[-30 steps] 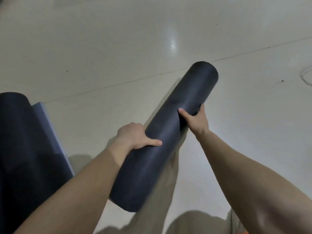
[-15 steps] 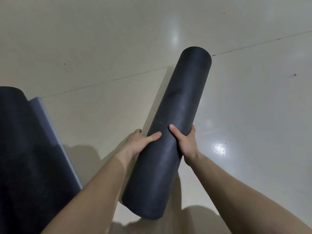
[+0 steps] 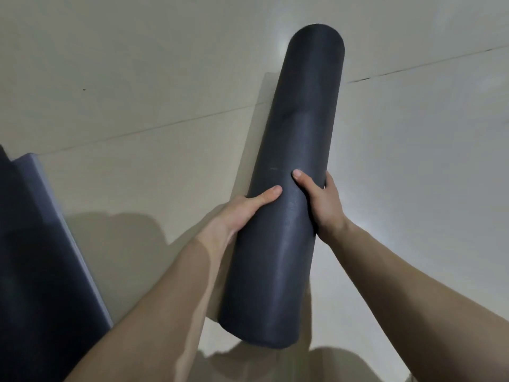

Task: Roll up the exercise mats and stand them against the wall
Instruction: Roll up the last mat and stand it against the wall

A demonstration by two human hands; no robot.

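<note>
Dark matte foam mat roll (image 3: 292, 172) between both hands (image 3: 281, 208).

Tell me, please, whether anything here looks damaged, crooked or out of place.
Nothing looks damaged. The rolled mat, gripped by the left hand and the right hand, is tight and even. Only the second mat at the left edge stands out: it lies on the floor, seemingly not fully rolled.

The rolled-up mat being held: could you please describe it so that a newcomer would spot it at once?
Over the pale floor, mid-frame, the left hand and right hand grip a dark cylinder: the rolled mat. Unlike the other mat at the left edge, it is a tight tube held in both hands.
</note>
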